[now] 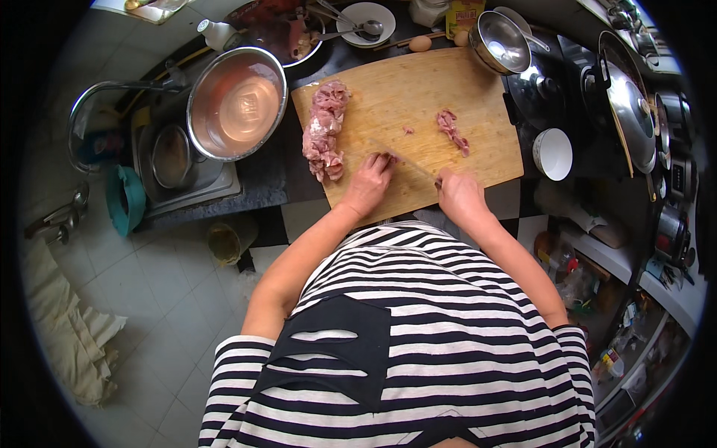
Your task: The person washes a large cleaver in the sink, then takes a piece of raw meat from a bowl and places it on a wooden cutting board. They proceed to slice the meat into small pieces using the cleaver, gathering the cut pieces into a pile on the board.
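My right hand [460, 194] is wrapped round the handle of a kitchen knife [413, 163], whose thin blade slants up and left across the wooden cutting board [403, 82]. Close to the blade, my left hand [371, 179] has its fingertips curled down on a small piece of raw meat [393, 155], mostly hidden by the fingers. Left of that hand lies a long heap of raw pink meat [326, 131]. On the right part of the board sits a smaller strip of cut meat [452, 133], with a tiny scrap [408, 131] beside it.
A large metal bowl of pinkish water [280, 89] stands left of the board by the sink [224, 183]. Behind the board are a white bowl with spoons [385, 13] and an egg [420, 43]. A metal pan [515, 37] and a small white bowl [553, 154] are at the right.
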### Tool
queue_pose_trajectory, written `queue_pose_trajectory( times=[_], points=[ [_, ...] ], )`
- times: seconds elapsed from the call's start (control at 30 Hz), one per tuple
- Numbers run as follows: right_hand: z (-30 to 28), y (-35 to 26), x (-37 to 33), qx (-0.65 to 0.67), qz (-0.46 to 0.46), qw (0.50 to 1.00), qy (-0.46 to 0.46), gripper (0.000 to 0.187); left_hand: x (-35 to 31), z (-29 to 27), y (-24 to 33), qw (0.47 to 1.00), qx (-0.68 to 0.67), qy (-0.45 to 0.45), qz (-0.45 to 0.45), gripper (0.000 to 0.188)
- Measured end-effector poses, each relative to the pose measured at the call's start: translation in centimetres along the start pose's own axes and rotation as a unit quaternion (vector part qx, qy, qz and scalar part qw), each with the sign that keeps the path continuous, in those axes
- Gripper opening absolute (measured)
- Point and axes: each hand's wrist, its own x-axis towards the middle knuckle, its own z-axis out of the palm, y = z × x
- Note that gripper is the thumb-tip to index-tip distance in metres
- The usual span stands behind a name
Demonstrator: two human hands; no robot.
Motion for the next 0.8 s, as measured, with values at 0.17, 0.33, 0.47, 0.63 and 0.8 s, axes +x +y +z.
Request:
queue_pose_trajectory(
  times=[0.17, 0.33, 0.47, 0.63, 0.8],
  points=[
    [-0.4, -0.5, -0.6, -0.030, -0.013, 0.999, -0.023, 0.011, -0.2, -0.1, -0.2, 0.999, -0.026, -0.036, -0.025, 0.034],
    [0.5, -0.1, -0.2, -0.036, -0.021, 0.999, -0.017, 0.012, 0.3, -0.3, -0.3, 0.999, -0.032, 0.023, 0.006, 0.028],
    [2.8, -2.1, 2.4, -0.023, -0.034, 0.999, 0.003, 0.011, -0.2, 0.0, -0.5, 0.998, -0.013, -0.063, -0.015, 0.025],
    [4.1, -3.0, 4.3, 0.018, -0.021, 0.999, 0.018, 0.013, -0.4, -0.4, -0.8, 0.998, 0.006, -0.054, 0.010, 0.024],
    [1.6, -0.4, 3.4, 0.045, 0.044, 0.997, 0.043, 0.015, -0.4, -0.6, -0.3, 1.000, -0.011, -0.014, -0.004, 0.034]
  ],
)
